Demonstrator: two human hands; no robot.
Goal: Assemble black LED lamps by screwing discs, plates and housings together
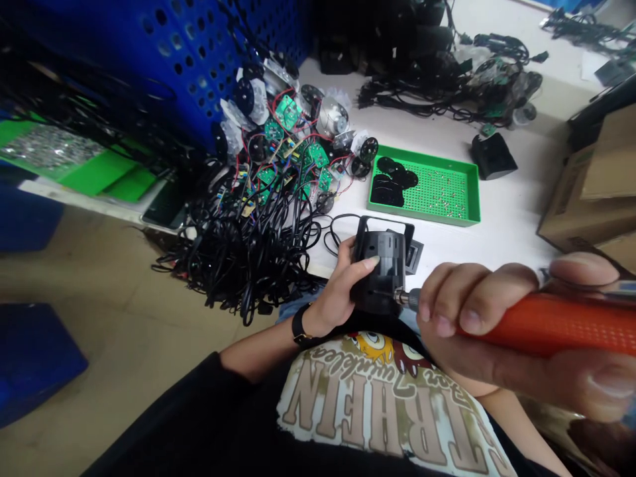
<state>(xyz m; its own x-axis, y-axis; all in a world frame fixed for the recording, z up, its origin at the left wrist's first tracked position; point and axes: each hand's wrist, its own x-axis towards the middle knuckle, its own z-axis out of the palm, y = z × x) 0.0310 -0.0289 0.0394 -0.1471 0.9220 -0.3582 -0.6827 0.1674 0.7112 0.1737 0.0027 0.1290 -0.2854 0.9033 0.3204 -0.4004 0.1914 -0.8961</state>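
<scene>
A: What is nearest?

B: The right hand (497,364), wrapped around an orange driver (556,324). The bit (400,296) meets a black housing (382,265) low on its right side; any screw there is too small to make out.

A: And the housing?

B: It is clamped in the left hand (338,288), thumb laid across it, at the near edge of the desk (447,248).

A: How is this best done?

B: Probably by lining the bit up squarely, pressing gently and bracing the housing; a tilt could make it slip.

A: Farther off?

B: Tangled cords (248,258) to the left; beyond, a green tray (422,216) of black discs (405,177) and metal bits (447,192).
</scene>
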